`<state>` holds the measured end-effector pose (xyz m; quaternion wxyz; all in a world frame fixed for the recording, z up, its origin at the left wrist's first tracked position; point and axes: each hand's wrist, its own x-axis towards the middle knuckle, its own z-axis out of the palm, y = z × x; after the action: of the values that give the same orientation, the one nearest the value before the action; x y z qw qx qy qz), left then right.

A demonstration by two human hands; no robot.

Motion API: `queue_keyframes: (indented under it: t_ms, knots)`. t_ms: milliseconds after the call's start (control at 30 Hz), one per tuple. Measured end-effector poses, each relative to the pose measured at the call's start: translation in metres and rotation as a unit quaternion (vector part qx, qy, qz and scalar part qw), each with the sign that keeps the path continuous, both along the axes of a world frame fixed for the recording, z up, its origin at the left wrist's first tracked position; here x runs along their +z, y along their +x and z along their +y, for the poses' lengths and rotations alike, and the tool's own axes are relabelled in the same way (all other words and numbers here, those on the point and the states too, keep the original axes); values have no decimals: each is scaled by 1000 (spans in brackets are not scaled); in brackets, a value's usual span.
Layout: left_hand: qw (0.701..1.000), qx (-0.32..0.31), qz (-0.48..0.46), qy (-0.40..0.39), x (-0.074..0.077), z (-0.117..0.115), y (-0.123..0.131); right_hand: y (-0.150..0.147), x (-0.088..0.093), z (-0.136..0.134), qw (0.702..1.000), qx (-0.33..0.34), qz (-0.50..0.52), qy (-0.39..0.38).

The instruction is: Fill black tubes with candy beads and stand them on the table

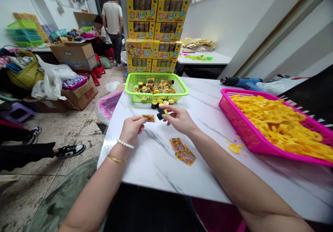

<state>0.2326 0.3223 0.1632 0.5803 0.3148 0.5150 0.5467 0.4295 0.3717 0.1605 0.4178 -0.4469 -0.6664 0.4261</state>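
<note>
My left hand point(132, 128) pinches a small printed yellow label point(150, 118) between thumb and fingertips. Close to its right, my right hand point(181, 120) is closed around a small black cylinder point(160, 115) with some yellow on it. Just beyond the fingers, several black cylinders with yellow tops point(154, 103) stand together on the white table point(151, 155). More printed labels point(182, 151) lie in a loose, overlapping pile below my right hand. Behind the cylinders, a green basket point(156, 98) holds many small yellow-and-black printed cylinders.
A pink basket point(241, 131) heaped with yellow plastic rings stands on the right, with loose yellow bits point(234, 148) beside it. A blue heat gun-like tool point(241, 83) lies behind. Yellow display boxes point(142, 48) are stacked at the back. Other people, one standing point(112, 17), are farther left.
</note>
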Motion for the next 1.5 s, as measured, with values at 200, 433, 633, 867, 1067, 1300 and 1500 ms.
queue_keyframes:
  t_ms: [200, 433, 633, 867, 1067, 1300, 1500]
  knots:
    - [993, -25, -103, -43, 3, 0, -1, -12, 9, -8, 959, 79, 255, -91]
    - [972, -48, -220, -72, 6, 3, -4, -18, 4, -10, 978, 23, 197, -62]
    - [958, -64, -264, -89, 4, 6, -7, -22, 5, -15, 987, 36, 154, -32]
    - [958, -68, -261, -100, 2, 4, -4, -28, -1, -23, 988, 30, 155, 2]
    - [996, 7, -78, 39, -4, 1, -4, -21, -3, -18, 986, 11, 159, 53]
    - [979, -175, -85, 52, -11, 6, -5, -11, 2, -14, 990, 106, 75, 60]
    - [979, -169, -99, 57, -12, 5, -5, -11, 3, -23, 968, 60, -64, 236]
